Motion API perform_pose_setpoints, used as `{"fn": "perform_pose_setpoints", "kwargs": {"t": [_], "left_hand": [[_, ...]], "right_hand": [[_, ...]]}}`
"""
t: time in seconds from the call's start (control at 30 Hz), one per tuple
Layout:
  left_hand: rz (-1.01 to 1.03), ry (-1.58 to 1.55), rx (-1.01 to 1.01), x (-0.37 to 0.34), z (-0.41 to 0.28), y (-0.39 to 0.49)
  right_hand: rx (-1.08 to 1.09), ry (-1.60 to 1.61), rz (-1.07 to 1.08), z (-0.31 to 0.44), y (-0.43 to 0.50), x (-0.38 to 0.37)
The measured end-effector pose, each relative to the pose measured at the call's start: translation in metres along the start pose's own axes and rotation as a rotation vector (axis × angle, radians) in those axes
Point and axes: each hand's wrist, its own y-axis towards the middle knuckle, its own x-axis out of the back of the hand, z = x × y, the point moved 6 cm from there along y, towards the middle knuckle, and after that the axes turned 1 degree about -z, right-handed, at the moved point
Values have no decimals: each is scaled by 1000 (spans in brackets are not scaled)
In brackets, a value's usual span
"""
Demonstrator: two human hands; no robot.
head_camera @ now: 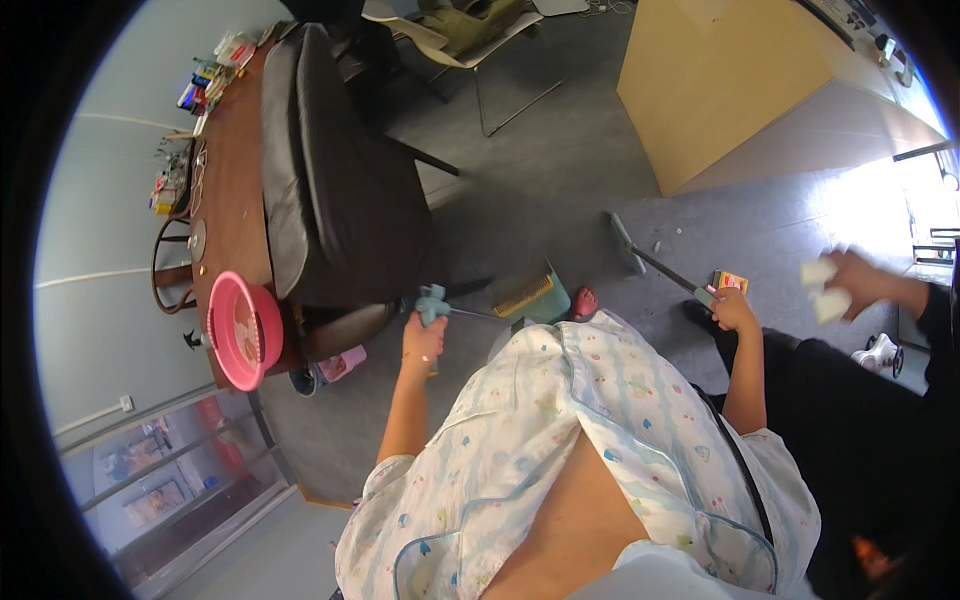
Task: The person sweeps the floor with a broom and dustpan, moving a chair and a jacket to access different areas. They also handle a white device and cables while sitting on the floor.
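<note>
My left hand (424, 343) grips the light-blue handle of a long-handled dustpan (551, 298), whose pan rests on the floor before my feet, with a row of yellowish comb teeth across it. In my right hand (733, 309) is the handle of a broom (628, 244) with a grey-green head, lying ahead of me on the floor. Small pale scraps (657, 246) lie just beyond the broom head. A small yellow and red packet (730, 281) is on the floor near my right hand. My clothing hides part of the dustpan.
A black leather chair (360, 172) stands at the left, by a wooden table (232, 165) bearing a pink basin (270, 330). A tan cabinet (720, 82) is at the upper right. Close on my right, a person in black holds white objects in a blurred hand (862, 281). A bin (304, 380) stands below the table.
</note>
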Motion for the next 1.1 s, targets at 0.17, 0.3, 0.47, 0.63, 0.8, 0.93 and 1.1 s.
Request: {"fn": "perform_pose_setpoints", "kwargs": {"t": [0.17, 0.3, 0.47, 0.63, 0.8, 0.93, 1.1], "left_hand": [[166, -285, -124, -51, -102, 10], [179, -276, -124, -96, -191, 31], [221, -379, -194, -118, -296, 73], [287, -413, -263, -113, -395, 116], [421, -490, -400, -109, -505, 153], [433, -494, -543, -109, -590, 197], [619, -679, -602, -128, -700, 282]], "right_hand": [[72, 114, -36, 23, 35, 16], [87, 228, -88, 60, 69, 22], [138, 319, -138, 123, 128, 38], [177, 368, -136, 209, 199, 56], [183, 476, -43, 304, 261, 83], [203, 469, -58, 362, 306, 105], [181, 663, 0, 443, 397, 138]]}}
